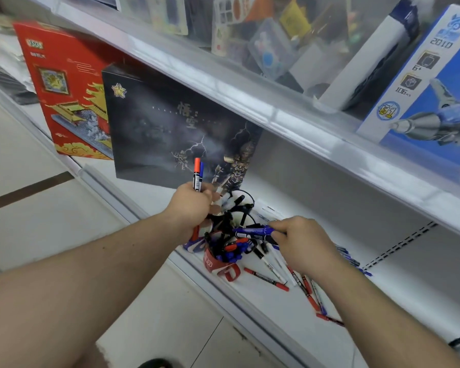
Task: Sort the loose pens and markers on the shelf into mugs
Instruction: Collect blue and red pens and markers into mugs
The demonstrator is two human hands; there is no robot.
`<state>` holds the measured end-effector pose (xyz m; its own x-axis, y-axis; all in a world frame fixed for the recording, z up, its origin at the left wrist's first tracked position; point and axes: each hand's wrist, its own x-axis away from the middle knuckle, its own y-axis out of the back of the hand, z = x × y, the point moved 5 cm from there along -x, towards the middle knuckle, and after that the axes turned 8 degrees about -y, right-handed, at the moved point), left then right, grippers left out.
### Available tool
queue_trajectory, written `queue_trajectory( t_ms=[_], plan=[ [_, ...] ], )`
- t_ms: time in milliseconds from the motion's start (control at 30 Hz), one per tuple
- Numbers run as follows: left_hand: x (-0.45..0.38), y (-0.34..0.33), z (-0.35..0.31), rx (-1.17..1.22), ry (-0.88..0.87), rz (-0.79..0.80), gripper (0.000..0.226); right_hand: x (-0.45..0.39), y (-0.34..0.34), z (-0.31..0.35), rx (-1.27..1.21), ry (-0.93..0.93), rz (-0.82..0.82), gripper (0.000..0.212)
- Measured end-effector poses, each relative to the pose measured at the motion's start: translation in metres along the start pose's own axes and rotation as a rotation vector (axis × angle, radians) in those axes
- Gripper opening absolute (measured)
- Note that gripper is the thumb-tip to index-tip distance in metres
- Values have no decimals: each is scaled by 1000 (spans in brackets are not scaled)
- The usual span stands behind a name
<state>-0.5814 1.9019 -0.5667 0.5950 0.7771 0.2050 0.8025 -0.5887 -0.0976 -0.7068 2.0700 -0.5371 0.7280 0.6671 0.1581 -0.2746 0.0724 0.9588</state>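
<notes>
Far left at ten o'clock, a red box (64, 88) stands on the white shelf (271, 309), and just to its right a black box (170, 128) leans against the back. My left hand (190, 204), a touch left of centre, is curled tight around a small bunch of markers: an orange-capped marker (196, 173) and a blue-capped one (201, 172) poke straight up toward twelve o'clock from my fist.

Below that hand, at its five o'clock, sits the red mug (214, 262), already stuffed with red, blue and black caps. A blue-and-white mug (194, 245) sits just beside it on the left, half hidden under my wrist. Behind them a black wire holder (237, 208) bristles with dark pens.

Over to my right hand (303, 243): fingers pinched on a blue marker (252, 231), which lies level, pointing to nine o'clock, right above the red mug's mouth.

At five o'clock from the mug, loose markers (300, 285) lie scattered along the shelf, red and blue mostly, with more blue pens (348, 256) behind my right wrist. Upper right, a blue box (430, 96) stands on the shelf above.
</notes>
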Motion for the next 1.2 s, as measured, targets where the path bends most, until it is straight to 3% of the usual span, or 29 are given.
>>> queue_trajectory(
  t_ms=[167, 367, 533, 600, 733, 800, 867, 933, 1000, 1100, 1200],
  plan=[
    [3, -8, -4, 19, -9, 19, 20, -54, -38, 21, 334, 65, 81, 15],
    [3, -16, 0, 20, -7, 103, 18, -82, -90, 57, 461, 186, 92, 29],
    [1, -12, 3, 95, 44, 86, 17, -88, -158, 42, 439, 266, 101, 35],
    [-2, -11, 6, 148, 77, 84, 18, -80, -177, 27, 340, 196, 153, 51],
    [-2, -13, 8, 308, 162, 47, 23, -71, -170, 19, 251, 176, 175, 63],
    [-3, -13, 7, 397, 175, 31, 26, -65, -149, 27, 42, 149, 140, 59],
    [-4, -13, 3, 408, 148, 29, 30, -51, -124, 31, -505, -56, 111, 50],
    [-3, -13, 0, 363, 107, 28, 34, -28, -106, 39, -1158, -298, 182, 52],
    [-1, -18, 0, 319, 82, 50, 37, -7, -93, 51, -1535, -407, 306, 62],
    [9, -33, 2, 247, 101, 137, 36, 11, -73, 68, -1642, -438, 364, 54],
    [20, -45, 4, 194, 143, 187, 32, 18, -62, 67, -1709, -500, 242, 29]
  ],
)
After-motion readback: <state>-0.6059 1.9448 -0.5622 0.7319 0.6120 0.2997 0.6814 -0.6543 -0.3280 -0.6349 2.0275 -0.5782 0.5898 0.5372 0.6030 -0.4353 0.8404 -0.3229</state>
